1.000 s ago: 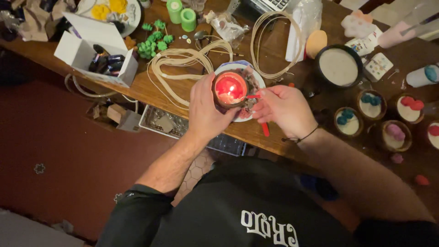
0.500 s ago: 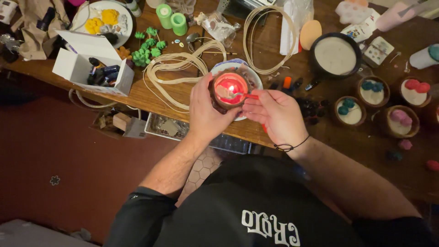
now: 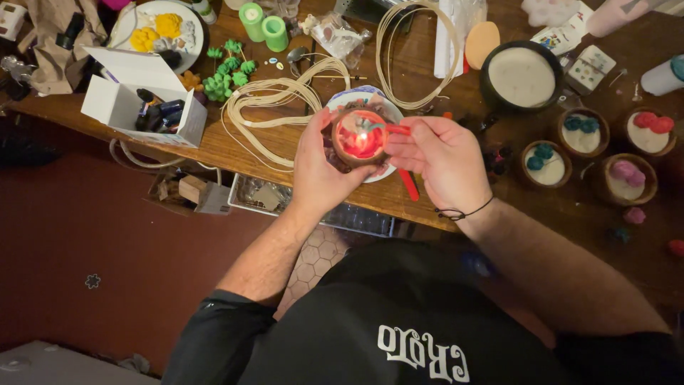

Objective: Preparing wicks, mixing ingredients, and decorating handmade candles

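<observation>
The long brown wooden counter [image 3: 235,146] runs slantwise, its near edge passing just under both hands; beyond that edge lies bare dark red floor [image 3: 92,228], the only open room. At 10 o'clock of the hands a white cardboard box [image 3: 121,93] sits near the edge, and pale coiled cord [image 3: 274,96] fills the space at 11. The left hand [image 3: 317,167] wraps its fingers around a small round brown bowl with glowing red wax [image 3: 358,137], held over a white plate [image 3: 388,171] that it mostly hides. The right hand [image 3: 438,160] pinches a thin red-handled tool [image 3: 397,130]; its tip in the glare is hard to make out.
</observation>
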